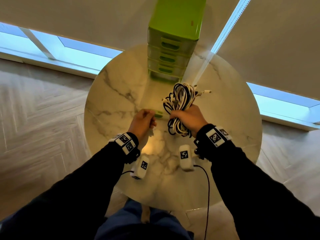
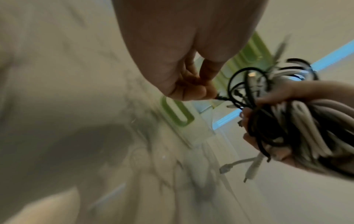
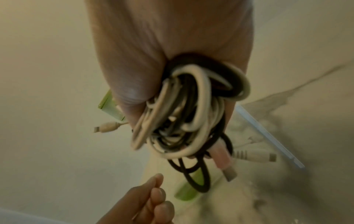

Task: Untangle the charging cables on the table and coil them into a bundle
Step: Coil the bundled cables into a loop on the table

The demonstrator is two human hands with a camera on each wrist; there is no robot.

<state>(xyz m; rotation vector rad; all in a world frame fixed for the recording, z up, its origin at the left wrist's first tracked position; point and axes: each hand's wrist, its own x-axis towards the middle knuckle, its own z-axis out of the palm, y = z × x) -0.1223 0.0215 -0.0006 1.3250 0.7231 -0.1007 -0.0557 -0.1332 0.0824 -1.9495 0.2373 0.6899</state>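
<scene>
Head view shows a lime-green drawer unit (image 1: 170,54) standing at the far side of the round marble table (image 1: 114,94), its translucent drawers stacked one above another with green handle slots; their contents cannot be made out. A drawer (image 1: 160,114) lies pulled forward between the two hands, and only a green handle and pale front edge of it show, so nothing can be said of what it holds. The right hand (image 1: 187,119) is clenched round the middle of a bundle of charging cables (image 1: 181,99), black and white loops gathered together and held above the table, with loops sticking out both beyond the fingers and back toward the wrist. White plugs (image 3: 254,156) and a pinkish USB plug (image 3: 223,159) dangle from the coil in the right wrist view. The left hand (image 1: 142,122) sits just left of the bundle with fingers curled; in the left wrist view its fingertips (image 2: 199,89) pinch the end of a black cable (image 2: 232,84) that runs into the bundle. Marker-tagged black bands wrap both wrists over dark sleeves. Behind the table hang beige roller blinds (image 1: 78,19) with strips of daylit window below them, and the floor (image 1: 38,108) is pale herringbone wood.
</scene>
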